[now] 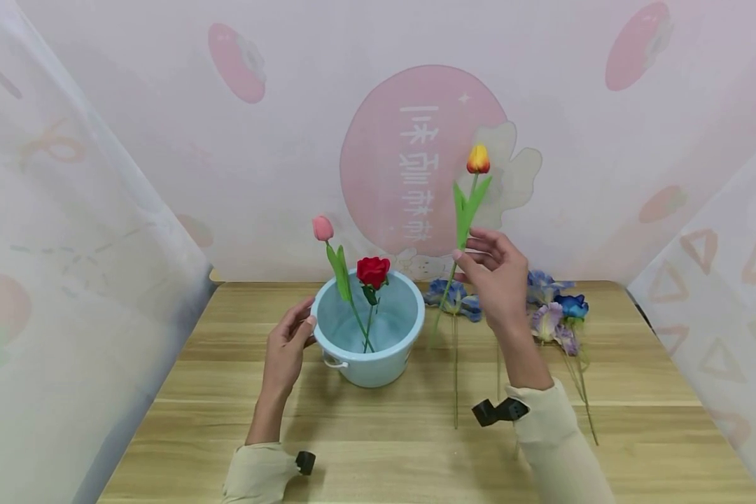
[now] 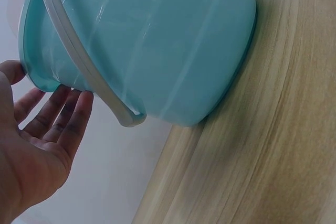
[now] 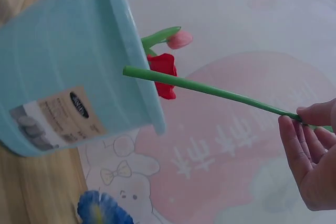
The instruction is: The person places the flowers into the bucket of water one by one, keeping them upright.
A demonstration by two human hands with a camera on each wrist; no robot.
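A light blue bucket (image 1: pixel 373 371) stands on the table, its white handle (image 2: pixel 84 61) hanging down the side. My left hand (image 1: pixel 290 343) holds its rim at the left, thumb at the lip and fingers against the outer wall. Inside the bucket lean a pink tulip (image 1: pixel 323 229) and a red rose (image 1: pixel 373 271). To the right of the bucket, my right hand (image 1: pixel 494 276) pinches the green stem (image 3: pixel 226 94) of a yellow-and-red tulip (image 1: pixel 478 159) between thumb and fingers. That tulip is upright, slightly tilted, with its lower stem end beside the bucket, outside the rim.
Blue-violet irises (image 1: pixel 453 299), a pale purple flower (image 1: pixel 547 322) and a blue rose (image 1: pixel 572 306) lie on the wooden table (image 1: pixel 365 448) at the right, stems toward me. A printed cloth backdrop (image 1: pixel 290 154) rises behind the table's far edge.
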